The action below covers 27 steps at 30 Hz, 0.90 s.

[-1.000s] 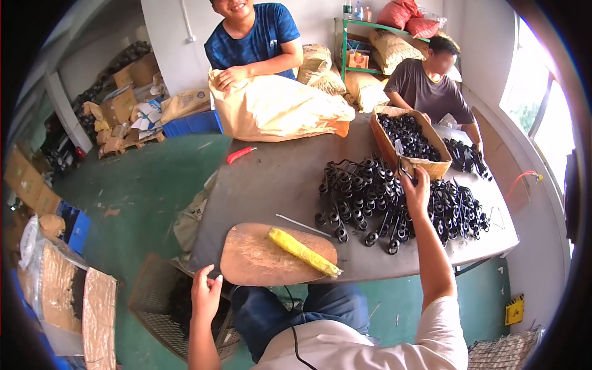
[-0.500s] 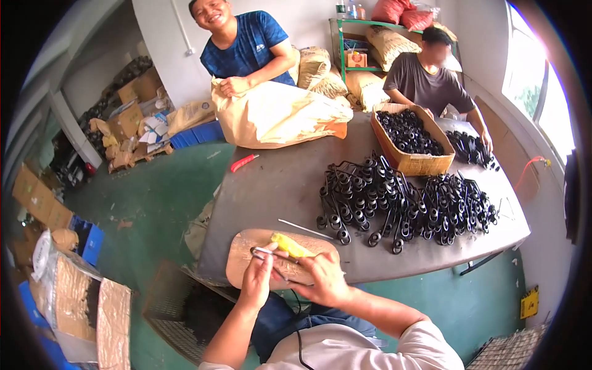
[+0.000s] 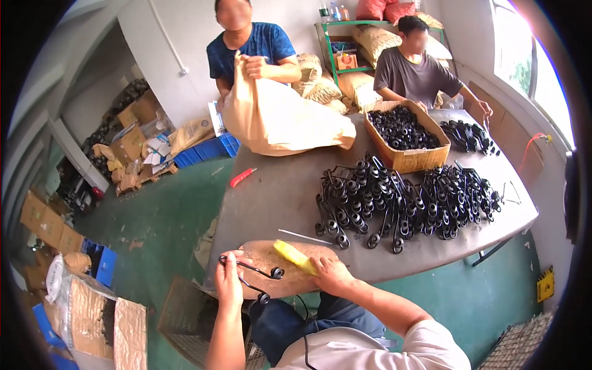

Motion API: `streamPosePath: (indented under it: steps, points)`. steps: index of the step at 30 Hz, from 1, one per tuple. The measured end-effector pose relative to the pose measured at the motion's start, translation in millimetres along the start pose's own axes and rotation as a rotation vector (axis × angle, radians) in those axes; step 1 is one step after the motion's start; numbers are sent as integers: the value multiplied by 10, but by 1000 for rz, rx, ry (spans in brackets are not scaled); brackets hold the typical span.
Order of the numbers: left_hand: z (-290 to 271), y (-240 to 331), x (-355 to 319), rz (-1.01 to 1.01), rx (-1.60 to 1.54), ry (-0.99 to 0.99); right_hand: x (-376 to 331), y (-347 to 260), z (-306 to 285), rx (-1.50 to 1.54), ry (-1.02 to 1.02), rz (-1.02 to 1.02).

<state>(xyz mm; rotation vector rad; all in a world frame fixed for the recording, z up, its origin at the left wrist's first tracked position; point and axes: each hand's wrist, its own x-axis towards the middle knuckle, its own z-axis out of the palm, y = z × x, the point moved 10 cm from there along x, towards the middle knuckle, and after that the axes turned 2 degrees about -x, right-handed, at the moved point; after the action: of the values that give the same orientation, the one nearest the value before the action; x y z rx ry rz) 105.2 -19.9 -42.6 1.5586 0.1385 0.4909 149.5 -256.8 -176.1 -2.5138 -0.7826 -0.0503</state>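
My left hand is closed on a bent black wire hook. The hook's two arms point right, and each carries a round black ring at its end. On the near edge of the table lies a brown oval board. A yellow elongated piece, perhaps a folded cloth, rests slantwise on it. My right hand has its fingers closed at the lower right end of that yellow piece. A thin pale rod lies just beyond the board.
Piles of similar black hooks cover the table's right half. Behind them stands a carton of black rings. A red cutter lies at left. Two co-workers are across the table, one gripping a large tan sack.
My left hand has moved left with the black hook. My right hand has let go of the hook and moved to the yellow piece. A co-worker has pulled the sack more upright.
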Motion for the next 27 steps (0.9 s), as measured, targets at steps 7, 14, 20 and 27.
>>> streamPosePath:
  steps: [7, 14, 20, 27]
  points:
    - [172, -32, 37, 49, 89, -51, -670, -55, 323, 1651, -294, 604]
    - [855, -198, 399, 73, 250, -402, -750, -27, -135, 1291, -270, 517]
    - [766, -197, 434, 224, 616, -388, -476, -527, -1229, 925, 20, 174]
    - [754, -300, 483, 230, 653, -392, -93, -489, -694, 337, 130, 16]
